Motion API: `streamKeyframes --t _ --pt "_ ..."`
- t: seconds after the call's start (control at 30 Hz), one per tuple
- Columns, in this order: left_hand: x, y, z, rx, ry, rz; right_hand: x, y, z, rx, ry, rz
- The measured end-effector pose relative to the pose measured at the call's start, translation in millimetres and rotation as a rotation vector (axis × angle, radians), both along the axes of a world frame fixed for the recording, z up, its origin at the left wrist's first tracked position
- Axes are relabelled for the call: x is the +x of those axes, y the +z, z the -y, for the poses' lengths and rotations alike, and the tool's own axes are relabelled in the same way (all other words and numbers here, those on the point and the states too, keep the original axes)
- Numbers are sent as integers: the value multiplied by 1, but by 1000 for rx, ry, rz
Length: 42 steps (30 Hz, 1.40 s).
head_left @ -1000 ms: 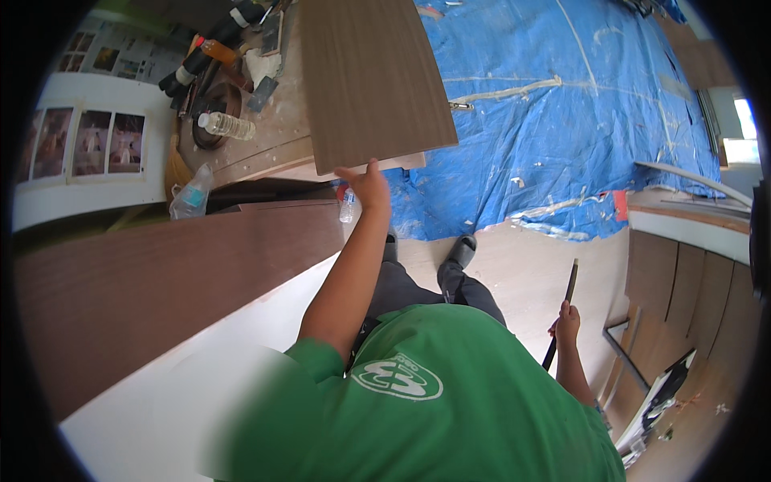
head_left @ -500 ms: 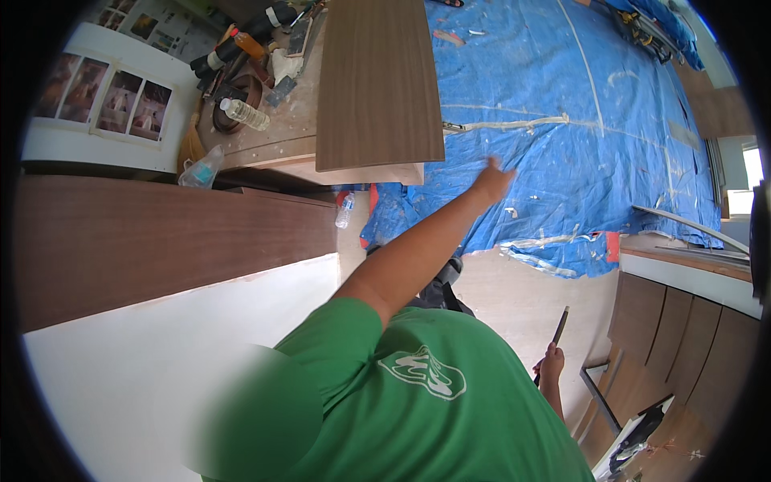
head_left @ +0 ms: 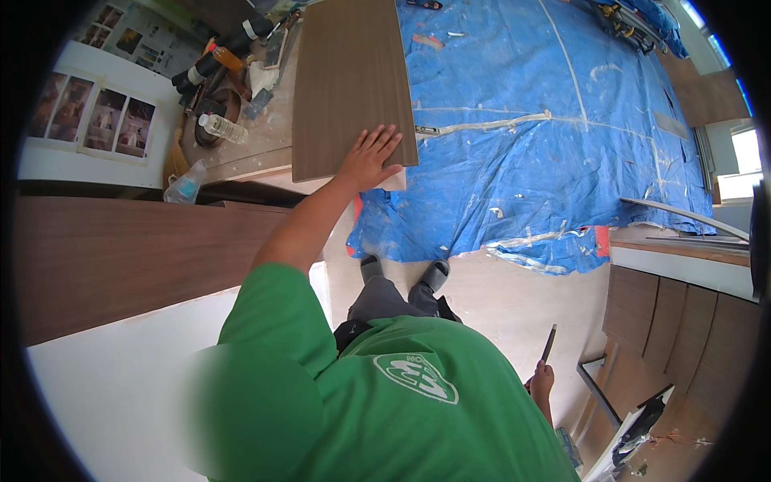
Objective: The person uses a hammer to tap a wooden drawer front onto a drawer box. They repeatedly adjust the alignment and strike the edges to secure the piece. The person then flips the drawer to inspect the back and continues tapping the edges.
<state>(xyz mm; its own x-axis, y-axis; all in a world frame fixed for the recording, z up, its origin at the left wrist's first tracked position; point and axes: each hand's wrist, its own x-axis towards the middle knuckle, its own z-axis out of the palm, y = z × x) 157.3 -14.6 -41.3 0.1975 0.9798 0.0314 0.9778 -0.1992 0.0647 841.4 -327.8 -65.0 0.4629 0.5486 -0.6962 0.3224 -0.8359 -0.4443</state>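
The rectangular brown wood-grain panel [head_left: 345,76] looked matte and straight-edged; the left hand [head_left: 368,161] lay spread on it, while the right hand [head_left: 541,382] gripped 1 slim dark rod [head_left: 549,344].

Left hand [head_left: 372,158] palm-down, fingers [head_left: 389,146] spread, forearm [head_left: 301,223] outstretched; right hand [head_left: 541,381] lowered, curled.

Board [head_left: 341,84]: wood-grained, looked smooth and matt | tarpaulin [head_left: 514,165]: was wrinkled plastic with a faint sheen | workbench [head_left: 269,143]: was rough, spattered wood | bottle [head_left: 224,128]: was clear, glossy plastic | shirt [head_left: 385,430]: was matt cloth
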Motion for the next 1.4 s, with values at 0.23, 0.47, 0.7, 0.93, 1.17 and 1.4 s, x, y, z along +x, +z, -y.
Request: streamKeyframes --t 0.23,0.47,0.7,0.93,1.17,1.4 --pt "60 -9 -45 -29 85 200 5 13 -13 2 -18 10" --pt "48 -8 -39 -29 168 84 -27 22 -47 39 -28 -60" --pt "2 -14 -29 28 20 249 -127 30 -108 11 214 -172" --pt "-34 -24 -41 94 545 60 -308 65 -212 238 486 -551" --pt "-29 -18 -38 98 518 31 -428 76 -258 135 272 -927" --pt "-28 -11 -39 81 527 67 -463 73 -296 46 388 -736"
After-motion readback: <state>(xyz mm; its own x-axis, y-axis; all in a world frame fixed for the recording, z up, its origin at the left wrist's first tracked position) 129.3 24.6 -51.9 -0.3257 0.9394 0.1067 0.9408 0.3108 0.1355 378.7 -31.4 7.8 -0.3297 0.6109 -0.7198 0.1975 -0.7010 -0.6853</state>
